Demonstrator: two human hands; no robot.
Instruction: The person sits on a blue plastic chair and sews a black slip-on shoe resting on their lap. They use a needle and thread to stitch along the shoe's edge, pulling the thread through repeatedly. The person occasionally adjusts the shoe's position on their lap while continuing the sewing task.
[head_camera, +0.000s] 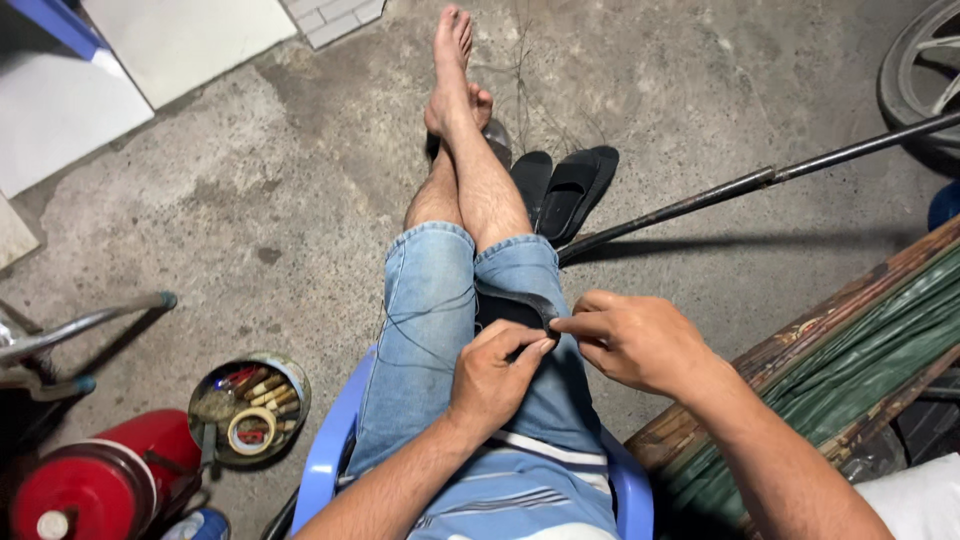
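I sit on a blue plastic chair (325, 455) with my legs crossed, in denim shorts. A dark flat piece (510, 305), like leather or rubber, lies across my right thigh. My left hand (490, 375) pinches its near edge with thumb and fingers. My right hand (630, 340) meets it from the right, thumb and forefinger pinched at the same spot; whatever small thing they hold is too small to make out. A thin thread (430, 310) trails over my shorts.
A round tin (250, 405) with tape and small tools sits on the concrete floor at left, beside a red cylinder (95, 480). Black sandals (565, 190) lie by my feet. A dark rod (750, 185) slants across the right, above stacked green-and-brown lengths (850, 350).
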